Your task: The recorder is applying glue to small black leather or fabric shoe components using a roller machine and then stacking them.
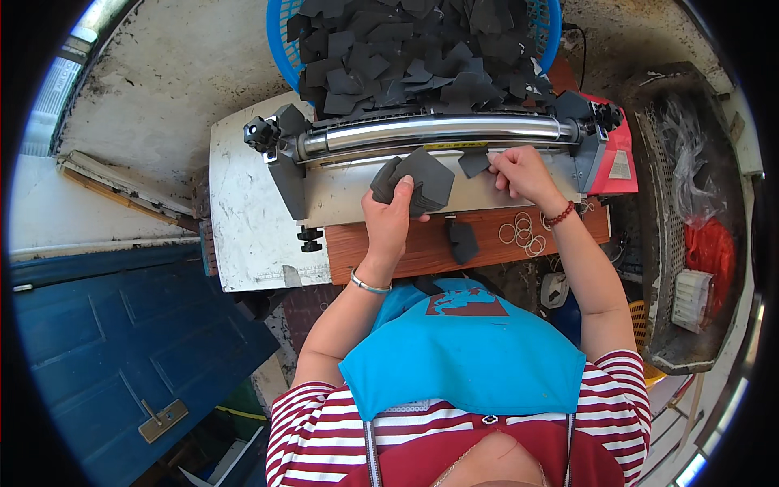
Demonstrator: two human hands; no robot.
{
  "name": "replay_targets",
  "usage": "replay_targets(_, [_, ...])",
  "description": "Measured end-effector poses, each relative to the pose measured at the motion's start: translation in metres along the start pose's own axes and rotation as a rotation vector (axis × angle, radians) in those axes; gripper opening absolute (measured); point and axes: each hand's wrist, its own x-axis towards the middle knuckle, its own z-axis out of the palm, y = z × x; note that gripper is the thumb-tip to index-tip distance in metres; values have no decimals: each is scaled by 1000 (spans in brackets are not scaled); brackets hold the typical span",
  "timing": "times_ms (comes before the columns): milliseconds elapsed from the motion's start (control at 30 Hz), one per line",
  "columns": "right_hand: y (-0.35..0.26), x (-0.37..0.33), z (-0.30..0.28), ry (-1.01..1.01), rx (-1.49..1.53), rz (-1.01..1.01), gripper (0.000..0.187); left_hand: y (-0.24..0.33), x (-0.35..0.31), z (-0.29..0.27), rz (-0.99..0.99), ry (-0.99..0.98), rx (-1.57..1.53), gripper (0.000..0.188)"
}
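My left hand [387,223] grips a stack of dark grey flat pieces [428,180], thumb on top; the front piece has an angular, roughly five-sided outline. At the right, the closed fingers of my right hand [526,174] pinch the edge of a single dark piece [472,165]. That piece lies at the metal feed plate [345,195], just in front of a machine's shiny roller [438,129]. Another dark piece [463,243] rests nearer me on the red-brown wooden board [381,247].
Behind the roller a blue basket [277,50] is heaped with similar dark pieces. Several pale rings [523,234] lie on the board at right. A white tabletop [247,219] extends left, above a blue door [122,349]. A worn trough [661,243] with plastic bags stands far right.
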Motion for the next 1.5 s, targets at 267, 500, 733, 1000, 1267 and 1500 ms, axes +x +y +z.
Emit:
replay_targets(267, [-69,44,-21,355,-530,-739,45,-1,-8,-15,6,-45,5,23])
replay_targets(500, [-71,136,-10,174,-1074,-530,85,12,-4,-43,-70,-180,95,35])
replay_targets(733, [-89,179,-9,31,-1113,-563,77,16,-5,-52,-100,-168,95,36])
replay_targets(1000, [-67,215,-24,-10,-912,-657,22,5,-8,-53,-86,-69,63,35])
replay_targets(1267, [-76,263,-128,605,-429,-742,35,1,-11,-50,-58,-4,80,34])
replay_targets(1500, [-115,265,-155,760,-674,-657,60,2,-9,-47,-78,-6,88,32])
